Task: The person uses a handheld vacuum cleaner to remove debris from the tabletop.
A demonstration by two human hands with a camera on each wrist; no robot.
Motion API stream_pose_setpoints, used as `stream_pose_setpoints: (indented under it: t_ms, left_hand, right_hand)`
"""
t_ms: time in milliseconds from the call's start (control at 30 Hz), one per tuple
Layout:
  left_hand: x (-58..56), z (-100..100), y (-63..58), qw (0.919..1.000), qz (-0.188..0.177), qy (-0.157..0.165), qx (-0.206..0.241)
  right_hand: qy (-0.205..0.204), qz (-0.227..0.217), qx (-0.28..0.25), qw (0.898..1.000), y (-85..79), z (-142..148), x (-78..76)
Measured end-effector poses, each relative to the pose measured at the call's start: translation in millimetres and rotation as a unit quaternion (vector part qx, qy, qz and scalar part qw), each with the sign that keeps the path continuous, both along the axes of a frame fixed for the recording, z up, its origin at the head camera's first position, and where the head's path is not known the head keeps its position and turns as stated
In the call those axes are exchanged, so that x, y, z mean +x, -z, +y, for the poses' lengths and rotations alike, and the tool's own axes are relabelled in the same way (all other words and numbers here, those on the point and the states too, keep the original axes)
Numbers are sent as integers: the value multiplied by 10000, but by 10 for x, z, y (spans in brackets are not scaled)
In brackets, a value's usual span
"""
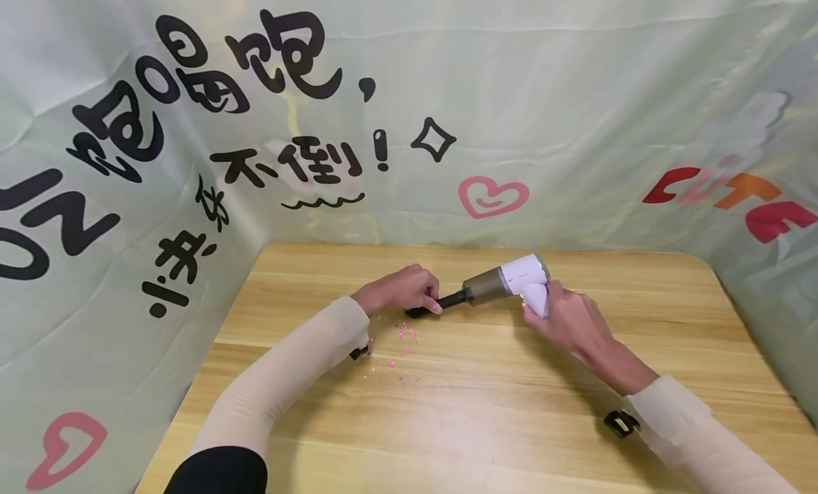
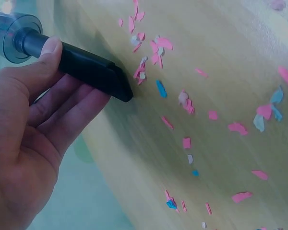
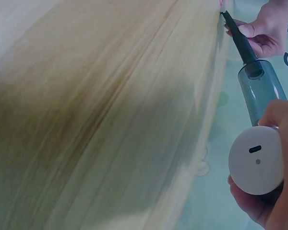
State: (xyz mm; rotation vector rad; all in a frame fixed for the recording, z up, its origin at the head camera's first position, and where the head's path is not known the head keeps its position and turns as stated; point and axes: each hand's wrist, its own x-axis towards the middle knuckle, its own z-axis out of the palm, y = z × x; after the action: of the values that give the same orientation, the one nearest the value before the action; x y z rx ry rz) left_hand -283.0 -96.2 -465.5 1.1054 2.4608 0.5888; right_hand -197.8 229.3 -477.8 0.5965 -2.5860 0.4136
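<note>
A white handheld vacuum cleaner (image 1: 524,275) with a clear dust cup (image 1: 487,286) and a black flat nozzle (image 2: 89,67) is held just over the table. My right hand (image 1: 571,320) grips its white handle; the round end of the handle (image 3: 256,160) faces the right wrist camera. With thumb and fingers my left hand (image 2: 33,115) pinches the nozzle near the dust cup. Pink, blue and pale paper scraps (image 1: 402,331) lie scattered near the nozzle's slanted tip, which in the left wrist view sits right beside several pink scraps (image 2: 140,72).
The wooden table (image 1: 479,423) fills the lower middle of the head view. Pale cloth walls (image 1: 575,125) with printed lettering and hearts close in its back and both sides. A black wrist strap piece (image 1: 621,424) hangs below the right sleeve.
</note>
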Motion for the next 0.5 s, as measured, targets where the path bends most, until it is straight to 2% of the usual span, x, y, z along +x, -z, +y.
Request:
stream_pose_setpoints:
  t_ms: [200,500]
  left_hand:
    - [28,37,1,9999,152,77,5]
    - [65,73,20,9997,111,212,43]
  right_hand:
    - [-20,16,-1,10000,-9,44,26]
    - [-62,100,64,9999,-6,100,67]
